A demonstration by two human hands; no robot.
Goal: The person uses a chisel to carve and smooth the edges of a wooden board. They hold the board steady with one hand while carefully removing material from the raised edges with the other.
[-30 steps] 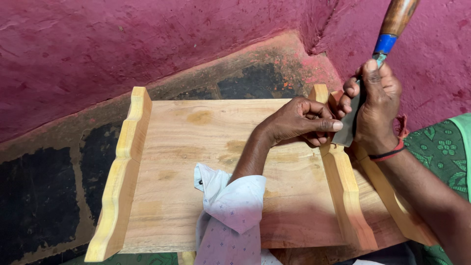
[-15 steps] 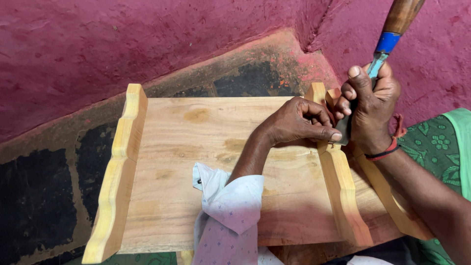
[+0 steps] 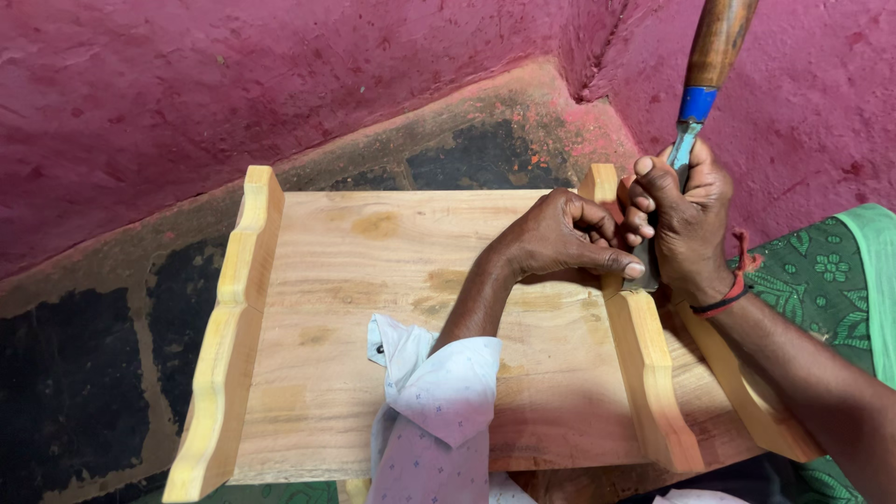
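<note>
Your pale, smooth-planed wooden board (image 3: pixel 373 308) lies flat on the floor against the rough magenta wall (image 3: pixel 233 84), edged by two scalloped wooden rails (image 3: pixel 229 327). Your left hand (image 3: pixel 560 243) curls over the right rail, fingers bent, thumb pressing it. Your right hand (image 3: pixel 686 224) is wrapped tight round the steel chisel with a brown wooden handle (image 3: pixel 705 84), held nearly upright, blade at that rail. Open board spreads leftward.
</note>
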